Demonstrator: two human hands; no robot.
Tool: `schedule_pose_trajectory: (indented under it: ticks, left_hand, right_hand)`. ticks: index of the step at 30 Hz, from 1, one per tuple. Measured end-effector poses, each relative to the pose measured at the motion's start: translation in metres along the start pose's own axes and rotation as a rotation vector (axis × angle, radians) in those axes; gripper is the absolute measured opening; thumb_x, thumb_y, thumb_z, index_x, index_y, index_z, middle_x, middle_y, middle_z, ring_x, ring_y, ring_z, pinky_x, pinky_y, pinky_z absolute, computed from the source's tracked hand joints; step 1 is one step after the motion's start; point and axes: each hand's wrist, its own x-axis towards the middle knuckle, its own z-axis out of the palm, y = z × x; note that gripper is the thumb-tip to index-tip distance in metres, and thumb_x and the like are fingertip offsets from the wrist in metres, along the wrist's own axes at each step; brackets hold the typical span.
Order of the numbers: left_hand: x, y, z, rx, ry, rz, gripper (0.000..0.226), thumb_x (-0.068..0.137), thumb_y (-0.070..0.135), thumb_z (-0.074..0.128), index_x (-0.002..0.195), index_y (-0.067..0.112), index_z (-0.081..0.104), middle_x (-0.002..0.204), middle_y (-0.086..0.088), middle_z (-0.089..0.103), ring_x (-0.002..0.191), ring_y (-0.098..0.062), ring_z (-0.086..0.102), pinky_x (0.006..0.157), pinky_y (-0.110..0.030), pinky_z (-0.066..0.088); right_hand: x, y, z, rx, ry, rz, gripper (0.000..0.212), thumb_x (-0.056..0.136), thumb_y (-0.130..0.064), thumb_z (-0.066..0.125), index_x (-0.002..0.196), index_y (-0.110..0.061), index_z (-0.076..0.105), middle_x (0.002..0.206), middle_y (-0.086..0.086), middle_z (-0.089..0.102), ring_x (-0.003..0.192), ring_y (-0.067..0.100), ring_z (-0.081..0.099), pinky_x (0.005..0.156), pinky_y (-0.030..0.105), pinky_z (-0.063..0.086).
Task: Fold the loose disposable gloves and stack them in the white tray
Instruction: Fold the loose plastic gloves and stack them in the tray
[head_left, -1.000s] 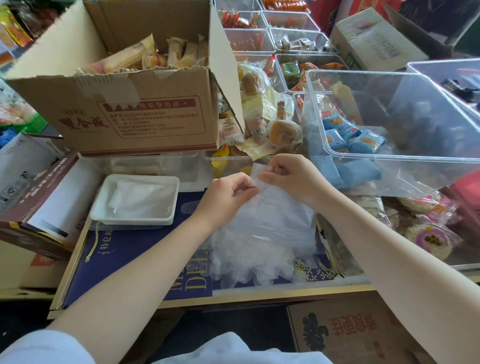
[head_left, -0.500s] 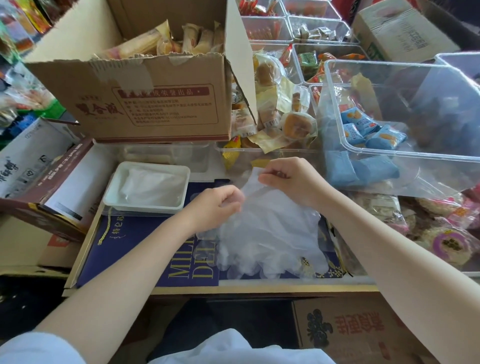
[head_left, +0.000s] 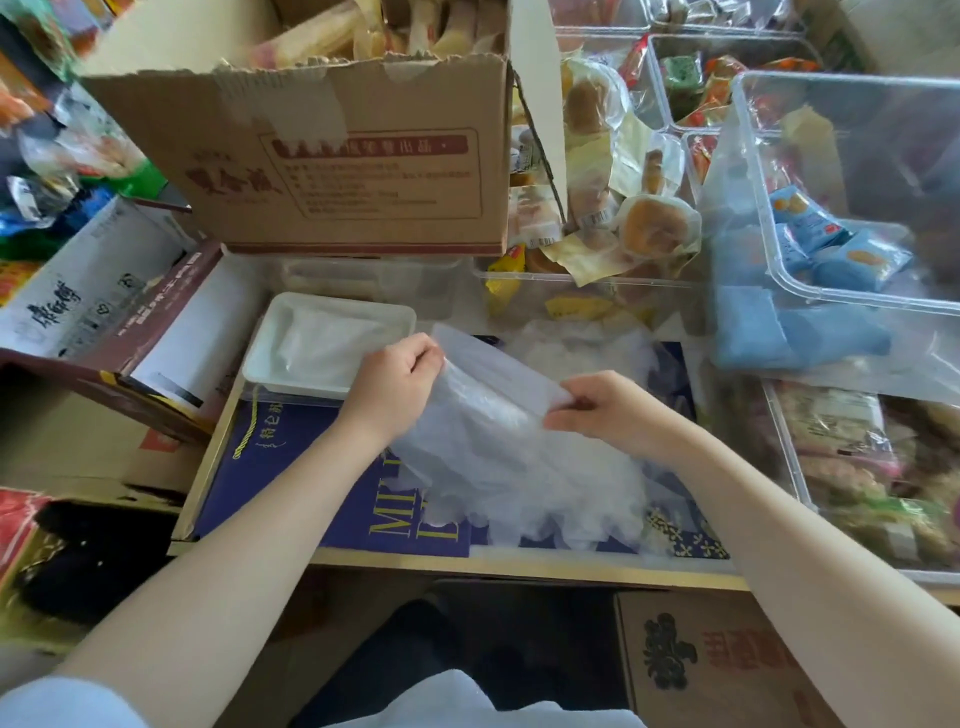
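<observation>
Both hands are up on one clear disposable glove (head_left: 498, 374) — thin, milky, see-through plastic, stretched out as a flat band between them. The left hand (head_left: 397, 384) pinches its far-left end with curled fingers, just beside the white tray (head_left: 260, 358); the right hand (head_left: 605, 408) pinches the near-right edge between thumb and fingers. The glove is lifted above the loose pile of gloves (head_left: 530, 478), a crumpled, cloudy heap with finger tips poking out along its near edge, lying on the dark blue box lid (head_left: 291, 478) with gold lettering on the bench.

The white tray sits at the far-left corner of that lid, and folded gloves (head_left: 322, 340) already lie flat inside it. The left hand covers the tray's right rim.

Crowding in — a big cardboard box (head_left: 332, 171) of wrapped snacks right behind the tray, a clear bin (head_left: 857, 182) with blue packets to the right, and wrapped buns (head_left: 654, 228) spilling between the two. A brown carton (head_left: 104, 332) presses close on the tray's left.
</observation>
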Motion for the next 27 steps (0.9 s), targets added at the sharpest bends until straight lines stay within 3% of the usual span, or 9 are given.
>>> schedule_pose_trajectory:
  ticks: [3, 4, 6, 9, 12, 15, 20, 24, 27]
  left_hand:
    - [0.006, -0.024, -0.008, 0.05, 0.004, -0.089, 0.025, 0.096, 0.021, 0.043, 0.083, 0.007, 0.059, 0.067, -0.014, 0.058, 0.067, -0.026, 0.051, 0.057, -0.029, 0.035]
    - [0.007, -0.03, -0.009, 0.065, -0.03, -0.1, 0.023, 0.096, 0.022, 0.043, 0.083, 0.011, 0.058, 0.061, -0.007, 0.054, 0.062, -0.023, 0.047, 0.056, -0.029, 0.035]
    - [0.007, -0.04, -0.006, 0.096, -0.129, -0.098, 0.021, 0.096, 0.025, 0.044, 0.083, 0.015, 0.056, 0.057, 0.002, 0.046, 0.057, -0.016, 0.041, 0.055, -0.029, 0.034]
    - [0.005, -0.051, 0.003, 0.126, -0.259, -0.095, 0.023, 0.096, 0.028, 0.044, 0.083, 0.014, 0.057, 0.059, 0.004, 0.045, 0.055, -0.012, 0.037, 0.054, -0.026, 0.031]
    - [0.009, -0.06, 0.009, 0.13, -0.343, -0.08, 0.021, 0.096, 0.027, 0.046, 0.081, 0.019, 0.057, 0.059, 0.007, 0.049, 0.055, -0.009, 0.04, 0.054, -0.023, 0.033]
    - [0.015, -0.066, 0.014, 0.134, -0.427, -0.034, 0.02, 0.095, 0.025, 0.047, 0.077, 0.022, 0.056, 0.063, 0.004, 0.054, 0.059, -0.012, 0.046, 0.057, -0.024, 0.037]
    - [0.019, -0.069, 0.023, 0.146, -0.555, 0.049, 0.021, 0.095, 0.029, 0.048, 0.075, 0.032, 0.053, 0.071, -0.004, 0.061, 0.066, -0.022, 0.055, 0.063, -0.035, 0.044]
    - [0.023, -0.067, 0.027, 0.081, -0.567, 0.161, 0.019, 0.095, 0.026, 0.05, 0.077, 0.026, 0.056, 0.072, 0.004, 0.059, 0.069, -0.013, 0.054, 0.066, -0.032, 0.042]
    - [0.031, -0.056, 0.026, -0.034, -0.501, 0.303, 0.026, 0.09, 0.033, 0.049, 0.08, 0.014, 0.063, 0.09, 0.01, 0.054, 0.084, -0.007, 0.051, 0.076, -0.021, 0.038]
  right_hand:
    - [0.012, 0.032, 0.021, -0.112, 0.065, 0.117, 0.006, 0.088, -0.023, 0.063, 0.089, -0.017, 0.063, 0.082, -0.006, 0.062, 0.074, 0.012, 0.055, 0.06, 0.019, 0.037]
    - [0.017, 0.042, 0.03, -0.142, 0.097, 0.189, 0.017, 0.089, -0.025, 0.061, 0.103, -0.016, 0.062, 0.1, 0.0, 0.064, 0.087, 0.017, 0.057, 0.066, 0.021, 0.039]
    - [0.023, 0.062, 0.046, -0.187, 0.106, 0.366, 0.046, 0.091, -0.03, 0.057, 0.133, -0.014, 0.045, 0.135, 0.009, 0.047, 0.114, 0.026, 0.05, 0.084, 0.028, 0.043]
    - [0.031, 0.085, 0.065, -0.252, 0.11, 0.476, 0.068, 0.094, -0.037, 0.05, 0.147, -0.011, 0.017, 0.155, 0.012, 0.016, 0.138, 0.033, 0.023, 0.108, 0.041, 0.029]
    - [0.039, 0.098, 0.074, -0.354, 0.225, 0.497, 0.062, 0.092, -0.04, 0.05, 0.141, -0.009, 0.027, 0.147, 0.013, 0.03, 0.129, 0.035, 0.034, 0.1, 0.043, 0.036]
    - [0.042, 0.098, 0.078, -0.492, 0.398, 0.468, 0.034, 0.09, -0.032, 0.051, 0.118, -0.011, 0.05, 0.119, 0.013, 0.052, 0.108, 0.034, 0.046, 0.083, 0.041, 0.041]
    - [0.042, 0.098, 0.074, -0.397, 0.455, 0.403, 0.016, 0.091, -0.012, 0.044, 0.087, -0.007, 0.059, 0.09, 0.012, 0.06, 0.08, 0.028, 0.051, 0.064, 0.035, 0.039]
    - [0.038, 0.082, 0.059, -0.121, 0.638, 0.307, 0.007, 0.088, -0.014, 0.059, 0.081, -0.013, 0.059, 0.108, 0.006, 0.056, 0.101, 0.024, 0.053, 0.079, 0.028, 0.038]
    - [0.026, 0.05, 0.039, 0.145, 0.576, 0.164, 0.01, 0.086, -0.014, 0.065, 0.078, -0.016, 0.058, 0.115, -0.006, 0.052, 0.106, 0.009, 0.049, 0.089, 0.026, 0.036]
